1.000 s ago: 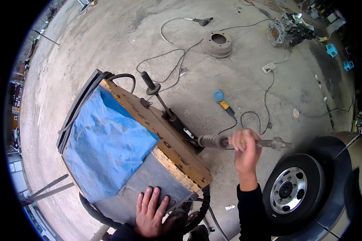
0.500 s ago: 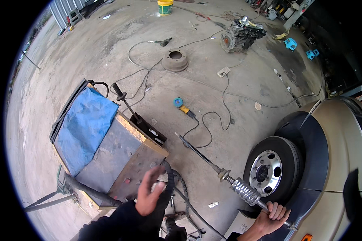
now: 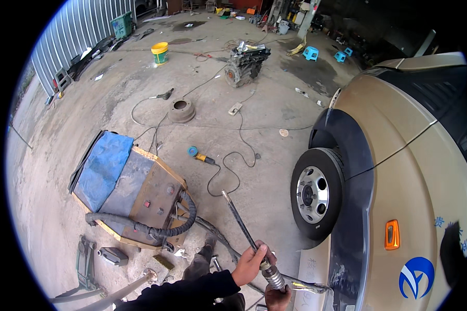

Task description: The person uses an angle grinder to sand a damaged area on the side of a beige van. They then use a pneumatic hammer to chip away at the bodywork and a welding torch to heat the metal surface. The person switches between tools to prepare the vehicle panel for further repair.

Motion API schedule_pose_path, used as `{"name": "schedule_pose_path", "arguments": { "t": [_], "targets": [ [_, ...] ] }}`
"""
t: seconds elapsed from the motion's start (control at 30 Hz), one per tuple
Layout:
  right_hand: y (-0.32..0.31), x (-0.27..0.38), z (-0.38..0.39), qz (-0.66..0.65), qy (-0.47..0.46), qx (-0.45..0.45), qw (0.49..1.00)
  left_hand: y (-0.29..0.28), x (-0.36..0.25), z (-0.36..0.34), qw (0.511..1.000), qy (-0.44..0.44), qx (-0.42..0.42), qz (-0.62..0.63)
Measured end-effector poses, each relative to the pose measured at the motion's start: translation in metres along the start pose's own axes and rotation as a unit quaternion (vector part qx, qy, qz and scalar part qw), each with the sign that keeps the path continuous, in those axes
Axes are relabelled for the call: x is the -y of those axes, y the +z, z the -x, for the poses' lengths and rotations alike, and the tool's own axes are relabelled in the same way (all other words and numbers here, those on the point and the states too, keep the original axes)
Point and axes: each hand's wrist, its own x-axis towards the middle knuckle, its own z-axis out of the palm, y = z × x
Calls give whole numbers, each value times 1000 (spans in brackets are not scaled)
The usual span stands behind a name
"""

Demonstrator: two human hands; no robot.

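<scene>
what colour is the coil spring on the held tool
Silvery grey; the coil spring shows in the head view.

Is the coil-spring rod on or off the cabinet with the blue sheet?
Off: the left hand and right hand hold the coil-spring rod right of the cabinet, with concrete showing between rod and cabinet.

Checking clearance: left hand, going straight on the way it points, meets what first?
Past the metal tool it holds, the left hand would probably meet the tyre first, low down; depth is unclear.
</scene>
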Motion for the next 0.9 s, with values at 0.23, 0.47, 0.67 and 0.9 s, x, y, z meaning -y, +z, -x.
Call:
{"name": "schedule_pose_path", "arguments": {
  "t": [0.23, 0.47, 0.67, 0.9],
  "targets": [
    [48, 60, 97, -69, 39, 79, 994, 55, -2, 61, 995, -12, 75, -67],
    [76, 70, 106, -347, 103, -49, 931, 42, -10, 30, 999, -36, 22, -16],
    [95, 28, 48, -331, 163, 14, 929, -9, -59, 4, 994, 8, -110, -14],
    [190, -27, -19, -179, 265, 6, 947, -65, -127, -30, 990, 25, -133, -47]
  ]
}}
